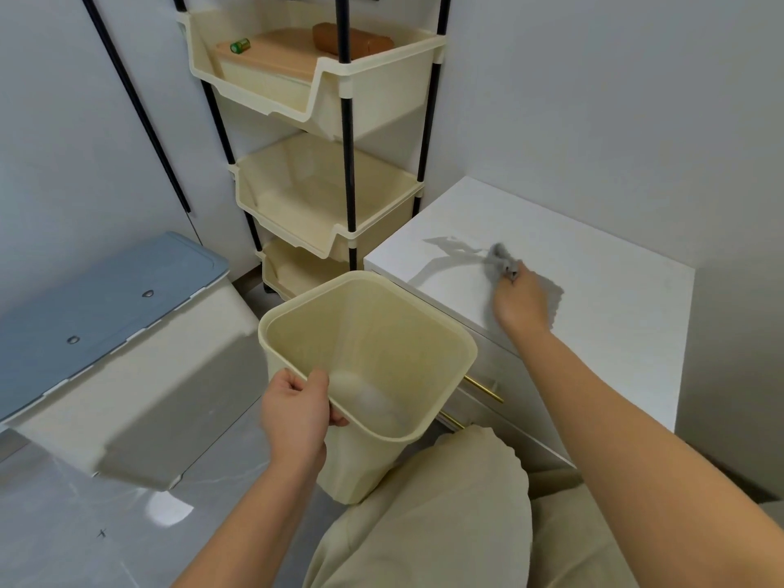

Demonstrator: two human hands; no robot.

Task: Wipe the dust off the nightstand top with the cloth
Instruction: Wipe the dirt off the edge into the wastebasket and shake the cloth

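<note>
Grey cloth (500, 261) is pinched in right hand (519, 301) grip on nightstand top (594, 256); bin (369, 354) rim is clasped by left hand (295, 411)

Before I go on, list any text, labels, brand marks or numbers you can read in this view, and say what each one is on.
No readable text anywhere in this view.
Small green cylinder on the top shelf bin: may carry a label, too small and blurred to read.
Brown block beside it: no marking visible.
Cream bin held by the left hand: plain.
Nightstand and grey cloth under the right hand: plain.
Blue lid: none.
</note>
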